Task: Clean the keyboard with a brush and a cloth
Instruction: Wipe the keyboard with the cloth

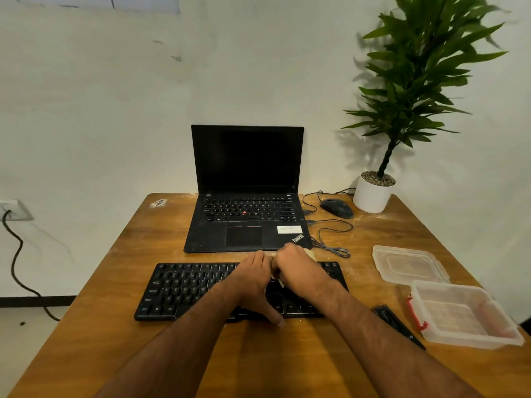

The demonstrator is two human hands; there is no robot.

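Note:
A black keyboard (184,288) lies across the middle of the wooden table (115,326). My left hand (253,282) rests flat on its middle keys, fingers together and thumb reaching past the front edge. My right hand (296,262) is closed over a pale cloth (311,255) on the keyboard's upper right part; only small bits of cloth show beside and under the fist. A black brush (396,323) lies on the table to the right of the keyboard, untouched.
An open black laptop (247,196) stands behind the keyboard. A mouse (337,208) with a coiled cable (333,245) and a potted plant (373,193) are at the back right. A clear plastic box (465,314) and its lid (408,264) sit at the right.

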